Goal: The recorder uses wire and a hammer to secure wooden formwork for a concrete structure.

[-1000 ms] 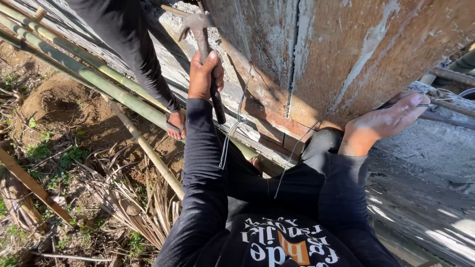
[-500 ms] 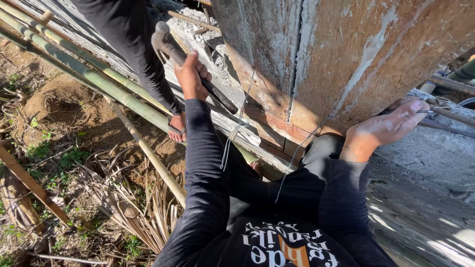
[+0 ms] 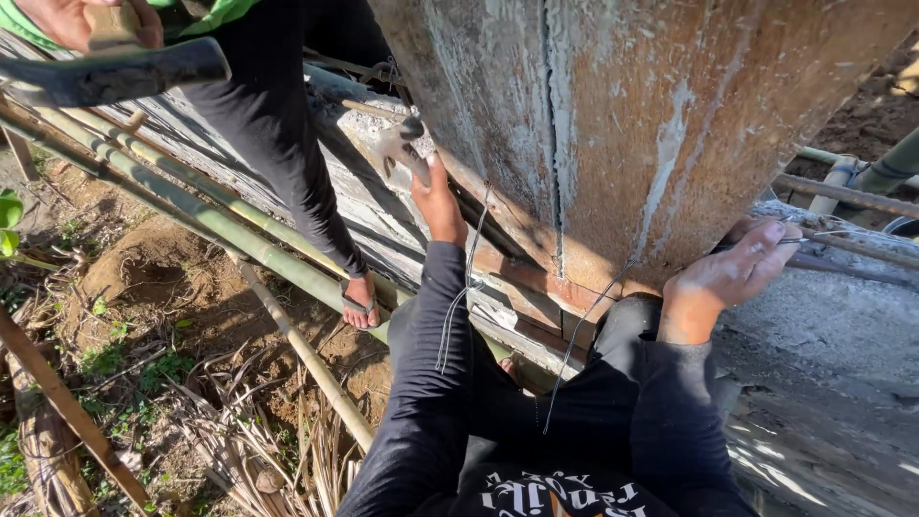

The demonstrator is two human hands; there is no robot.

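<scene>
Item: claw hammer [image 3: 400, 151], metal head, handle mostly hidden. Location: about 11 o'clock from frame centre, at the left edge of the wooden form board [image 3: 613, 124], above a weathered plank [image 3: 383, 225].

Grip: left hand [image 3: 438, 203] clenched round the hammer's handle, thumb lying up toward the head. Right hand [image 3: 729, 276] at 3 o'clock, fingers bent over the corner of the form board and the concrete ledge [image 3: 823, 325]; whether it grips the thin rod [image 3: 842, 251] there cannot be told.

Orientation: the hammer's long axis runs from roughly 5 o'clock at the hand up to 11 o'clock at the head; the head lies across that axis, close to the board's edge; whether it touches the wood is not clear.

Handling note: the work appears to be striking or prying at the board's edge. Judged best done with the hold kept low on the handle, the head square to the wood, and the right hand kept braced well apart from the swing.

Adjacent: loose tie wires [image 3: 466, 287] hanging near the left forearm; another person's sandalled foot [image 3: 360, 301] on the bamboo poles [image 3: 220, 225] at 9 o'clock.
</scene>
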